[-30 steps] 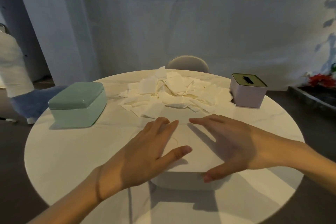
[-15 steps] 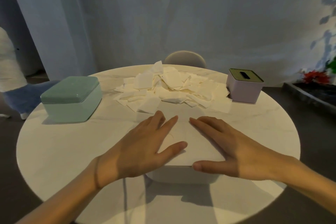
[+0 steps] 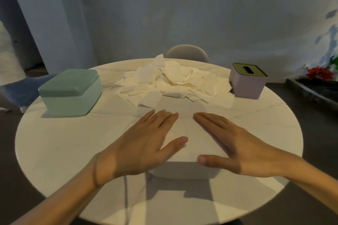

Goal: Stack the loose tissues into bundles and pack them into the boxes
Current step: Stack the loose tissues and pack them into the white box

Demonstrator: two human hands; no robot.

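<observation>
A white box (image 3: 184,171) stands near the front of the round table, its flat lid under both palms. My left hand (image 3: 144,144) lies flat on the lid's left half, fingers straight, thumb stretched toward the middle. On the right half rests my right hand (image 3: 230,144), also flat, with its thumb along the lid's front edge. Neither hand holds anything. A heap of loose white tissues (image 3: 172,82) lies behind the box. A mint green box (image 3: 71,93) with its lid on sits at the left. A lilac box (image 3: 247,80) with a slotted olive top sits at the right.
The round white marble table (image 3: 64,150) carries everything. A grey chair back (image 3: 186,52) shows behind its far edge. A person in white top and blue trousers (image 3: 11,71) is at the far left. Red flowers (image 3: 319,73) stand on a dark ledge at the right.
Both hands have flattened onto the white box's lid. The right thumb has come up from the box's front face to the lid's edge. The view has tilted down a little.
</observation>
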